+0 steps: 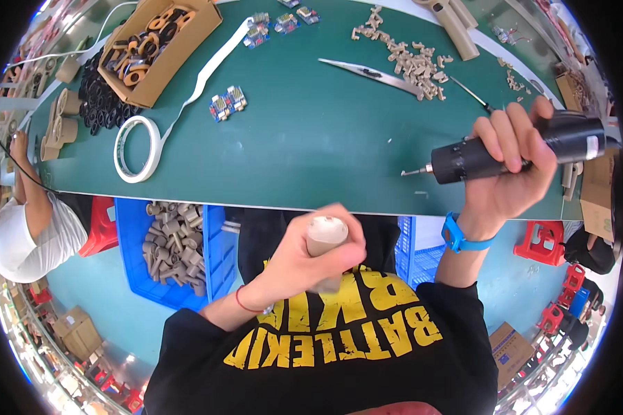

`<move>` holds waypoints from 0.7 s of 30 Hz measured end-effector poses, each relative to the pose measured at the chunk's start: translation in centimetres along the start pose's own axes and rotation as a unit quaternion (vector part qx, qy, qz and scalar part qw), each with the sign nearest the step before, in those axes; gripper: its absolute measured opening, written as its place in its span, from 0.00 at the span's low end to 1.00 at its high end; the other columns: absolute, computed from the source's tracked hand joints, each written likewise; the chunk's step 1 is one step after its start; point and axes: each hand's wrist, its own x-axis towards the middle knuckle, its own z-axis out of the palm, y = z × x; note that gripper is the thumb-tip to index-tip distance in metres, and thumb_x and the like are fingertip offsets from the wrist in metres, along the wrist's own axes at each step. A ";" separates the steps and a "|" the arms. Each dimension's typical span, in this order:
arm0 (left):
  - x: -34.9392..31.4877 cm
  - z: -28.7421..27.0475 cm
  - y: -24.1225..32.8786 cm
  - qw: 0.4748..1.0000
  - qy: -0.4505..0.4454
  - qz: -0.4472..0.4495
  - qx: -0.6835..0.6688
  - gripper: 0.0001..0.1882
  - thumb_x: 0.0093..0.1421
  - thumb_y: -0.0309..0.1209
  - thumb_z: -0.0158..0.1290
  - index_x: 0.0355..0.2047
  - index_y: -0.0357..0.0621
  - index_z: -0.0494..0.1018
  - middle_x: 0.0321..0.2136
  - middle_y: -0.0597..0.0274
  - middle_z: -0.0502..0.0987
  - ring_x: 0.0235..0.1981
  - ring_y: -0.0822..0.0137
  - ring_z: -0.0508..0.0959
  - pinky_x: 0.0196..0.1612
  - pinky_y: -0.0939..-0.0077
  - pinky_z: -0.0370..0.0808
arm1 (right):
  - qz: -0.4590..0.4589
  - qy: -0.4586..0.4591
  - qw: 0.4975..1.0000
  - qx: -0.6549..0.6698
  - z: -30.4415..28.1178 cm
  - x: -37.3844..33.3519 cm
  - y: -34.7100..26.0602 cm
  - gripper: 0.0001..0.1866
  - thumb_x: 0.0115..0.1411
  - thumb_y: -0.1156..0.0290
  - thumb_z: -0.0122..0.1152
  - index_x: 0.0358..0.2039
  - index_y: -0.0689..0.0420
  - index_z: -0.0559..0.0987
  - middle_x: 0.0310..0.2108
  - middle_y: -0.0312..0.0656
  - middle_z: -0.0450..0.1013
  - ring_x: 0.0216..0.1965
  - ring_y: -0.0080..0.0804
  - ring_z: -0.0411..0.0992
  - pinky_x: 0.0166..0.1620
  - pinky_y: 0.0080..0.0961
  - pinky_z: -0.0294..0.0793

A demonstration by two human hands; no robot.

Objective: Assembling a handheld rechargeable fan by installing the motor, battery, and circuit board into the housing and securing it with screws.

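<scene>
My left hand (294, 252) is closed around a beige tubular plastic housing (327, 234), held upright in front of my chest just off the table's near edge. The palm and fingers hide most of its length; its pale rounded end faces up. Over the right side of the table, my right hand (516, 162) grips a black electric screwdriver (467, 160), fingers wrapped around its body. Its thin metal bit points left, with a tiny light-coloured piece at the tip that I cannot make out. A clear gap separates the bit from the housing.
On the green table (277, 162) lie a tape roll (119, 151), circuit boards (228, 104), tweezers (370, 71), a heap of small beige parts (417, 68) and a thin screwdriver (472, 95). A cardboard box (176, 59) stands far left; a blue bin (218, 252) sits below. Another person (34, 232) works at left.
</scene>
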 end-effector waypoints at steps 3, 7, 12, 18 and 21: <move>0.6 0.6 1.9 0.999 0.023 0.008 0.041 0.13 0.54 0.23 0.59 0.40 0.39 0.74 0.20 0.71 0.72 0.23 0.82 0.71 0.29 0.86 0.67 | 0.041 -0.044 0.994 0.091 2.0 -1.0 -0.9 0.16 0.58 0.76 0.54 0.47 0.55 0.70 0.22 0.28 0.62 0.20 0.17 0.60 0.30 0.19 0.62; 1.4 0.7 2.7 0.998 -0.007 -0.002 0.061 0.14 0.54 0.20 0.59 0.42 0.37 0.76 0.20 0.70 0.75 0.23 0.82 0.73 0.29 0.88 0.68 | 0.043 -0.065 0.988 0.133 4.0 -1.8 -0.5 0.14 0.54 0.80 0.57 0.39 0.55 0.68 0.20 0.30 0.65 0.18 0.18 0.67 0.29 0.18 0.69; 1.0 0.8 2.5 0.999 0.007 0.018 0.048 0.09 0.53 0.19 0.61 0.37 0.36 0.79 0.23 0.65 0.80 0.24 0.80 0.77 0.28 0.87 0.71 | 0.034 -0.079 0.989 0.123 3.8 -2.1 -0.6 0.17 0.50 0.79 0.61 0.39 0.54 0.68 0.20 0.32 0.69 0.18 0.21 0.71 0.29 0.18 0.75; 0.8 0.8 2.3 0.987 0.002 0.077 0.143 0.06 0.51 0.19 0.63 0.31 0.36 0.81 0.24 0.62 0.81 0.22 0.78 0.78 0.27 0.86 0.72 | 0.047 -0.101 0.985 0.128 3.7 -2.8 -0.5 0.20 0.49 0.78 0.64 0.42 0.56 0.68 0.20 0.33 0.70 0.19 0.22 0.72 0.30 0.18 0.76; 0.9 0.8 1.7 0.976 0.010 0.115 0.185 0.06 0.50 0.19 0.64 0.29 0.37 0.81 0.23 0.62 0.81 0.23 0.77 0.78 0.27 0.86 0.72 | 0.066 -0.117 0.984 0.119 3.5 -3.0 -0.6 0.21 0.49 0.78 0.65 0.43 0.57 0.68 0.21 0.34 0.72 0.19 0.23 0.73 0.31 0.19 0.76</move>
